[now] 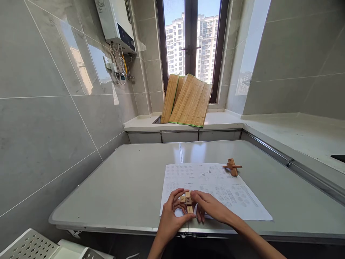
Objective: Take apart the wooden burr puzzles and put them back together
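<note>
Between my two hands is a small wooden block puzzle, made of light interlocking pieces with dark characters on some end faces. My left hand curls round its left side, thumb at the lower piece and fingers at the upper left. My right hand grips it from the right, its fingertips partly hidden behind the pieces. Under both hands lies a large white printed sheet covered with small diagrams. A darker wooden cross-shaped puzzle rests on the sheet's far right corner.
The pale folding table has a seam down its middle and a near edge close to me. Behind it, a bamboo mat leans against the window on a white ledge. A perforated white plastic rack stands at the lower left.
</note>
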`<action>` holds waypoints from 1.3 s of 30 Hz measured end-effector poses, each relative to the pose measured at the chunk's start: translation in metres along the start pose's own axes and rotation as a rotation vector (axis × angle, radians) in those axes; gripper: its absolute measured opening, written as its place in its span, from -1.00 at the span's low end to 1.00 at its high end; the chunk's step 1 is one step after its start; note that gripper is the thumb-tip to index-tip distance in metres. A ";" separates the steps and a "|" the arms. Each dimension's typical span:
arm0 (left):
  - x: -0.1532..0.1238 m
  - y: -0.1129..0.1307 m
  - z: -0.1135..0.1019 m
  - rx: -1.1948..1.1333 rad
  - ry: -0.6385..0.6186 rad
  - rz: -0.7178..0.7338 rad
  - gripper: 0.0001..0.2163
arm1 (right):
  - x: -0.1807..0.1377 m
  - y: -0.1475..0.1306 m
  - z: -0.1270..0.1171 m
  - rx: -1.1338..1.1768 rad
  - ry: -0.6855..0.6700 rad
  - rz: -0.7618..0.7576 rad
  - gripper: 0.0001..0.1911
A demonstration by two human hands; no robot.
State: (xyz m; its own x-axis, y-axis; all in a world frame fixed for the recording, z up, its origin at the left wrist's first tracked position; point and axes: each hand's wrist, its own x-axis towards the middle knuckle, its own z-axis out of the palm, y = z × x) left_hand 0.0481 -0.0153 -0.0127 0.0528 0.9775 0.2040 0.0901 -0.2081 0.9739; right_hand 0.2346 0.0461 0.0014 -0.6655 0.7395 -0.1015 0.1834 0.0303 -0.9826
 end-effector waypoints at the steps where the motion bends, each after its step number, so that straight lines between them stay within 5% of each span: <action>1: 0.001 0.000 0.000 -0.010 0.022 -0.006 -0.33 | -0.001 0.001 0.000 -0.019 0.030 -0.023 -0.34; 11: 0.002 0.001 0.000 -0.059 0.081 -0.021 -0.33 | -0.007 -0.003 0.000 -0.534 0.271 -0.267 -0.54; 25: 0.001 0.003 0.001 0.049 0.029 -0.017 -0.30 | -0.004 0.006 0.004 -0.022 0.155 -0.070 -0.38; 39: 0.000 0.000 0.002 0.139 0.092 -0.067 -0.44 | -0.003 0.057 -0.120 0.243 0.647 0.126 -0.53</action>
State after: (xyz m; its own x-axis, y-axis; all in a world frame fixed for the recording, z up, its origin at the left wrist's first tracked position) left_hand 0.0496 -0.0149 -0.0130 -0.0482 0.9869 0.1538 0.2273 -0.1391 0.9638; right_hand 0.3339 0.1266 -0.0358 -0.0722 0.9814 -0.1780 0.0136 -0.1775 -0.9840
